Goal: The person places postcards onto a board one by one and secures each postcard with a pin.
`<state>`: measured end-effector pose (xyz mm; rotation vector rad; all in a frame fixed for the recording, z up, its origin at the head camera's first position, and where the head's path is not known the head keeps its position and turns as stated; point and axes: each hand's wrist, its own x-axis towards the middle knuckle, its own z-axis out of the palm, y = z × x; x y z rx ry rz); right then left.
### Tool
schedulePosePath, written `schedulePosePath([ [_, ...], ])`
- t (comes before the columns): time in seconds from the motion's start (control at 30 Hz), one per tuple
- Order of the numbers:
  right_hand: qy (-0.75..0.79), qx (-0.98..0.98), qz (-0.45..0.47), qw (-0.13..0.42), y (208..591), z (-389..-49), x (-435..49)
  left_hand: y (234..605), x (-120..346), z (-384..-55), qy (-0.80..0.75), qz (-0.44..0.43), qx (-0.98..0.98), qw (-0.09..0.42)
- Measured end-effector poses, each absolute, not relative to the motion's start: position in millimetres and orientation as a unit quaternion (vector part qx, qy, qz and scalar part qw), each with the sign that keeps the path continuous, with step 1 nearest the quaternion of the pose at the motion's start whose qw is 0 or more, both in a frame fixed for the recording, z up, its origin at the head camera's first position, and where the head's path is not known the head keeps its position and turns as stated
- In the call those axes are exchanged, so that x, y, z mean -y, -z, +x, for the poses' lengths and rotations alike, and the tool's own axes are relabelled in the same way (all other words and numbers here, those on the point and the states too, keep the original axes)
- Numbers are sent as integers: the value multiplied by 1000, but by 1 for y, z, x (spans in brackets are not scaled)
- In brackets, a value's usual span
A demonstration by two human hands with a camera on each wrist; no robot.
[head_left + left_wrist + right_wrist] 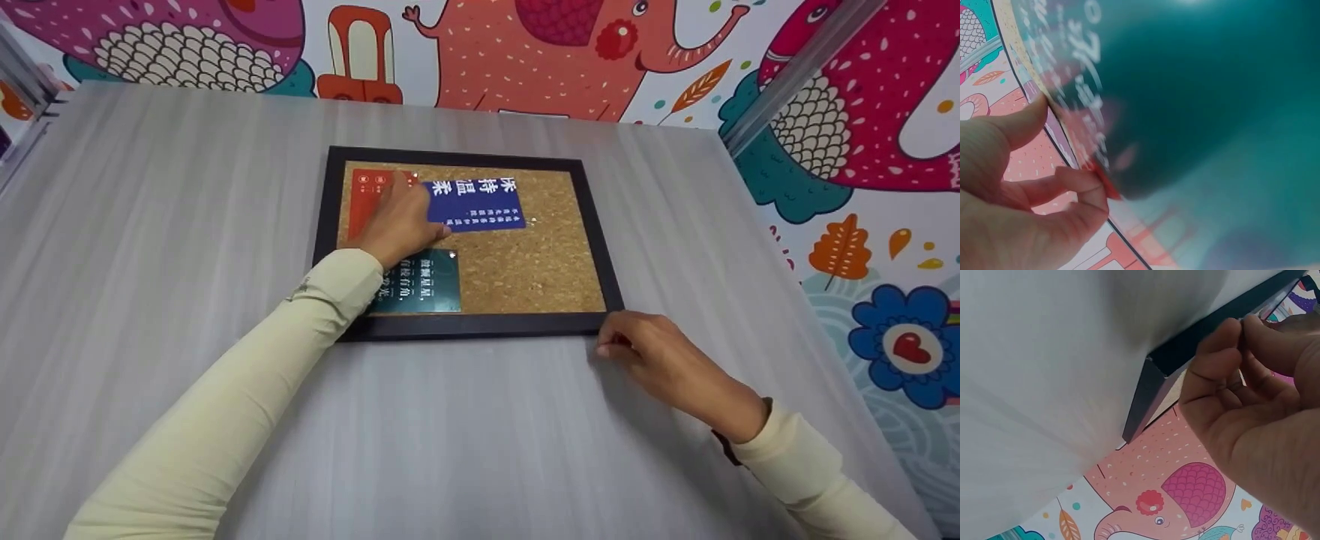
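A cork board [531, 274] in a black frame [480, 325] lies flat on the table. On it are a red card [366, 196], a blue card [480, 204] with white characters, and a dark green card [439, 281]. My left hand [401, 223] rests over the red card and the blue card's left end, thumb spread by the blue card's lower edge, covering part of both. Beside the frame's near right corner is my right hand [660, 360]; its fingers are curled, thumb against forefinger [1219, 337]. Anything small between those fingertips is hidden.
Small clear pins show at card edges, one by the blue card's right end [533, 220]. The grey table [150, 225] extends around the board. A wall printed with cartoon animals [517, 60] stands behind and to the right.
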<state>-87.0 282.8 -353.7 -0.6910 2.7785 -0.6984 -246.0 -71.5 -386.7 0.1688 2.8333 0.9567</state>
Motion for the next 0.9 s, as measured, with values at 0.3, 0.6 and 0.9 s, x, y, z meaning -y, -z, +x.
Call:
schedulePosePath([
  [0.3, 303, -927, -216, 40, 352, -105, -271, 383, 72, -240, -317, 59, -944, 67],
  [0.6, 328, -923, -199, 8, 353, -117, -261, 375, 70, -233, -306, 60, -948, 68],
  [0.9, 344, -919, -195, -10, 355, -126, -257, 393, 73, -248, -298, 71, -950, 58],
])
